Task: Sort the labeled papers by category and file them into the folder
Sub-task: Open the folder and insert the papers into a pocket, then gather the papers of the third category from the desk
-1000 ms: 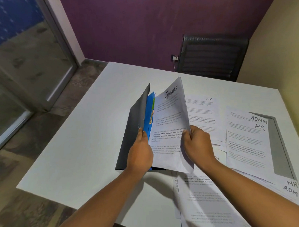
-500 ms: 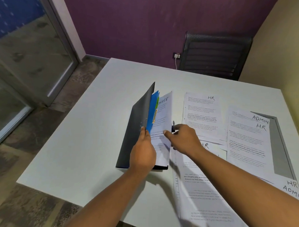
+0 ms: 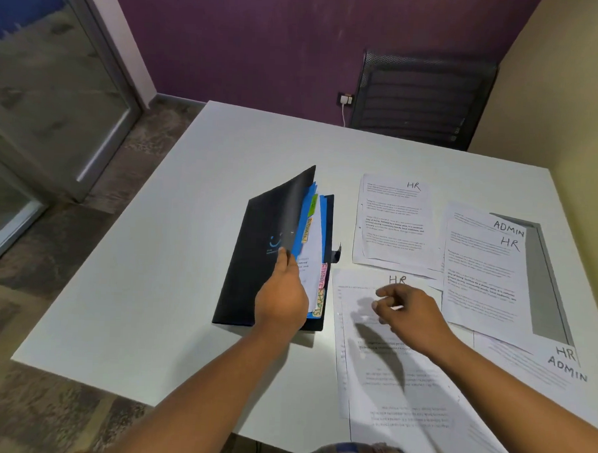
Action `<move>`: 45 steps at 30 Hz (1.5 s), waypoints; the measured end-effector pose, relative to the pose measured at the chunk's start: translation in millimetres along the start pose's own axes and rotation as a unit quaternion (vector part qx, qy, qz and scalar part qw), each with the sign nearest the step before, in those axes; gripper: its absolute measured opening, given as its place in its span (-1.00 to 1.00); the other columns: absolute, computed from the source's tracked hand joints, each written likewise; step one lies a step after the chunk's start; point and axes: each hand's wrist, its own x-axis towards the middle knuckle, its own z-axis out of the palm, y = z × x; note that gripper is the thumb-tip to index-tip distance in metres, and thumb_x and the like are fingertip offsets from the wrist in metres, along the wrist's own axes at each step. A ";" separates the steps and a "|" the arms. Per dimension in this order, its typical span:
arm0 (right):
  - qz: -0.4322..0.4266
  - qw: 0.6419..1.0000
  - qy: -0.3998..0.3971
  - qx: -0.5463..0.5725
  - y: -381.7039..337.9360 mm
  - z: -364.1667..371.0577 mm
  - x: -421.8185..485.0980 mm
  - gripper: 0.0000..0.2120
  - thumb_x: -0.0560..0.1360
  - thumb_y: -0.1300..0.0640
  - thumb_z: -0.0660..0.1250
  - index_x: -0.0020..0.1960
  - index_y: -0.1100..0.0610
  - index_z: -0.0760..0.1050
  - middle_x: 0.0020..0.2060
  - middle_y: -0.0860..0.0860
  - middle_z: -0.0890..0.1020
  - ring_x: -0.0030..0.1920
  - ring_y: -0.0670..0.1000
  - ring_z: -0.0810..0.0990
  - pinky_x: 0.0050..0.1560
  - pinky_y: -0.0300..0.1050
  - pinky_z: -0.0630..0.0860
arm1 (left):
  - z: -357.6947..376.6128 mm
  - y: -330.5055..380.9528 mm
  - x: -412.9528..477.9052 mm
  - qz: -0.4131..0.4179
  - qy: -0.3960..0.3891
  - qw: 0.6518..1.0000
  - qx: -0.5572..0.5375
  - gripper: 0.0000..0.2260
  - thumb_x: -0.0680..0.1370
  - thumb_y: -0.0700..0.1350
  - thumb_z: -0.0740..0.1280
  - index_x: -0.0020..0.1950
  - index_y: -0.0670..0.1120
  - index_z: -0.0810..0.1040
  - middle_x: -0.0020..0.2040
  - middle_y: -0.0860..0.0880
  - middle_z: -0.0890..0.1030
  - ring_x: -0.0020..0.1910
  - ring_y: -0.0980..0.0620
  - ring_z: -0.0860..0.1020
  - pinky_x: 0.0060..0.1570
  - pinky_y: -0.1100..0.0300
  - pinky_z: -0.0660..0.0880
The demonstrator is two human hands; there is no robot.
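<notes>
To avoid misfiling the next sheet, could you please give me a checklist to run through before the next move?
1. Folder held open by left hand: ok.
2. Right hand empty: cannot tell, it is blurred.
3. Nearest sheet has a readable label, HR: ok.
4. Tabs show an HR slot: cannot tell.
5. ADMIN/HR sheet has one clear category: not ok, it has two labels.

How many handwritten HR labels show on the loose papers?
4. One on the far sheet, one under ADMIN on the right sheet, one on the near sheet beyond the right hand, one above ADMIN on the corner sheet. Overlapping papers may hide more.
</notes>
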 end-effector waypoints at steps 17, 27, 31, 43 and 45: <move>0.143 0.989 0.022 0.028 172.6 -36.6 -83.6 -0.88 0.52 0.16 0.39 0.00 -0.03 0.60 -0.20 -0.09 0.72 -0.21 -0.07 0.70 -0.19 -0.21 0.52 | 114.1 -3.4 -1.0 0.021 -0.081 0.985 0.152 -0.48 0.66 0.02 0.14 0.60 0.03 0.08 0.62 -0.10 0.04 0.59 -0.13 0.06 0.46 -0.07 0.24; 0.139 0.988 0.013 0.060 232.6 -65.6 -92.9 -0.89 0.49 0.12 0.45 -0.01 -0.04 0.61 -0.14 -0.14 0.68 -0.08 -0.12 0.64 -0.13 -0.29 0.44 | 130.0 21.4 -33.5 0.007 -0.067 0.985 0.161 -0.32 0.62 0.28 -0.05 0.62 -0.09 -0.02 0.63 -0.11 0.04 0.60 -0.13 0.01 0.54 -0.06 0.05; 0.132 0.989 -0.010 0.067 253.1 -83.1 -93.2 -0.90 0.50 0.10 0.43 -0.01 -0.07 0.59 -0.11 -0.15 0.67 -0.05 -0.13 0.64 -0.09 -0.29 0.44 | 138.4 56.6 -58.1 0.005 -0.030 0.996 0.080 -0.30 0.60 0.28 0.10 0.62 -0.09 0.05 0.61 -0.03 0.16 0.58 -0.04 0.15 0.51 0.02 0.17; 0.283 0.954 0.098 0.012 333.7 -114.9 -116.8 -0.68 0.53 -0.04 0.36 0.24 0.05 0.49 0.21 0.02 0.54 0.01 0.01 0.56 -0.02 -0.06 0.54 | 176.3 107.5 -82.5 -0.223 -0.064 0.971 0.062 -0.26 0.39 0.33 0.42 0.33 -0.16 0.35 0.23 -0.19 0.41 0.21 -0.23 0.48 0.05 -0.14 0.52; 0.330 0.940 0.088 0.013 337.4 -115.7 -120.3 -0.45 0.49 -0.15 0.39 0.36 0.11 0.39 0.28 0.08 0.46 0.09 0.10 0.57 -0.05 -0.05 0.49 | 180.4 107.9 -82.8 -0.245 -0.068 0.966 0.041 -0.24 0.36 0.26 0.49 0.33 -0.20 0.35 0.23 -0.23 0.38 0.20 -0.27 0.48 0.04 -0.17 0.52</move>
